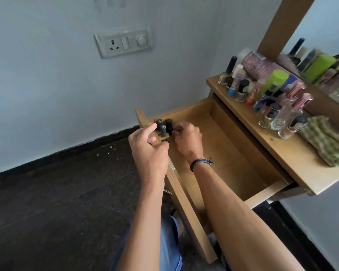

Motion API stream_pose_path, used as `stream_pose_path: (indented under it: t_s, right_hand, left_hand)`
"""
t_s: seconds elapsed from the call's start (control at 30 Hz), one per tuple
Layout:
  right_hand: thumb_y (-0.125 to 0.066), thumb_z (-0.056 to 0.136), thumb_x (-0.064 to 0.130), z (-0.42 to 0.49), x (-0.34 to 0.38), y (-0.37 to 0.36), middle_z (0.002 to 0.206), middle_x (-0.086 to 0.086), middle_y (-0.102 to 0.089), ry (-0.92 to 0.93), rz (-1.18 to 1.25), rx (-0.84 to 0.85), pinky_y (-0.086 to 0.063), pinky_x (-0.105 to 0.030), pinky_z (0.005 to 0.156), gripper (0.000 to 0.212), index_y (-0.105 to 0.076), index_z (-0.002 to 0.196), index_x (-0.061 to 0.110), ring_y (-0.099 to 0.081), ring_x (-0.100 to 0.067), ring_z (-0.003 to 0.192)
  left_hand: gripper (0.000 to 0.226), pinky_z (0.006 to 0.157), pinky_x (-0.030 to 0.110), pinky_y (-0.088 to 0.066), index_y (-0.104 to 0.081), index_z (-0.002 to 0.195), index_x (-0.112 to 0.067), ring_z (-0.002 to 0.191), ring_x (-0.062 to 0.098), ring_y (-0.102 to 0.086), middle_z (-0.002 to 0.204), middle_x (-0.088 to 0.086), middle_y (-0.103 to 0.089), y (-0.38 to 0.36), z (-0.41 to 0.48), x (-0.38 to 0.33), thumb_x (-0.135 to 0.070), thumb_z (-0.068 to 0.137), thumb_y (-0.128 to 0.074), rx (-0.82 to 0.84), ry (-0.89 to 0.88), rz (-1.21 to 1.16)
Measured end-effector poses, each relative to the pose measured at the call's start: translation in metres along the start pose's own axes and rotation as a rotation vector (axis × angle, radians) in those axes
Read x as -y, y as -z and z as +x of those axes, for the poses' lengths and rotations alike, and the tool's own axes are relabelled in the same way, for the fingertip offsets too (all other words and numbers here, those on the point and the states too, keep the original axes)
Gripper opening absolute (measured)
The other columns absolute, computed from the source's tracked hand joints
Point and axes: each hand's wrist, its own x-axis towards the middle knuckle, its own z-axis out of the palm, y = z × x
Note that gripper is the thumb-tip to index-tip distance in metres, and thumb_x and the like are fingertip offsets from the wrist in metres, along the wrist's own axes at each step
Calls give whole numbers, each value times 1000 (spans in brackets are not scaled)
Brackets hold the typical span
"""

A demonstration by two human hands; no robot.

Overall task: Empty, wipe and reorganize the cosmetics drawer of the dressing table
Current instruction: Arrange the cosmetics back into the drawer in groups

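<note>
The wooden drawer (229,153) of the dressing table is pulled out, and most of its floor is bare. Three small black-capped bottles (163,129) stand upright in its far left corner. My left hand (149,153) lies over the drawer front (186,208) with its lower fingers curled round the top edge and its index finger stretched toward the bottles. Inside the drawer, my right hand (186,141) has its fingers curled round the rightmost black bottle (169,125). Its fingertips are hidden from me.
The tabletop (294,151) at the right carries several cosmetics bottles (266,94), a green-capped can (276,79) and a folded green patterned cloth (329,143). A mirror (325,61) stands behind them. A wall socket plate (123,43) and dark floor (57,192) are at the left.
</note>
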Motion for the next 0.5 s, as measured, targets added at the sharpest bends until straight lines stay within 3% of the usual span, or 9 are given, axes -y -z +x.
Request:
stream_pose_path:
  t_s: [0.17,0.3,0.5]
  right_hand:
    - [-61,95,8,3,-2,-3,109,-4,-73,-5,16,1,-42,-21,80,22,-73,112,15,-65,-21,101]
    - [-62,87,3,7,-4,2,109,0,-73,-28,63,62,-52,-27,92,36,-69,118,18,-67,-17,102]
    - [-81,77,12,8,-8,1,109,4,-69,-22,110,182,-57,-35,94,54,-63,127,18,-68,-12,98]
  left_hand:
    - [54,65,5,-48,-68,123,-22,101,1,-58,125,-8,-45,-3,2,-1,10,81,-65,-4,65,-87]
    - [56,65,7,-50,-68,123,-22,103,4,-59,126,-6,-45,-4,2,-3,11,79,-66,4,88,-123]
    - [57,68,10,-53,-68,123,-25,103,3,-59,127,-7,-47,-4,3,-4,10,78,-68,-3,111,-151]
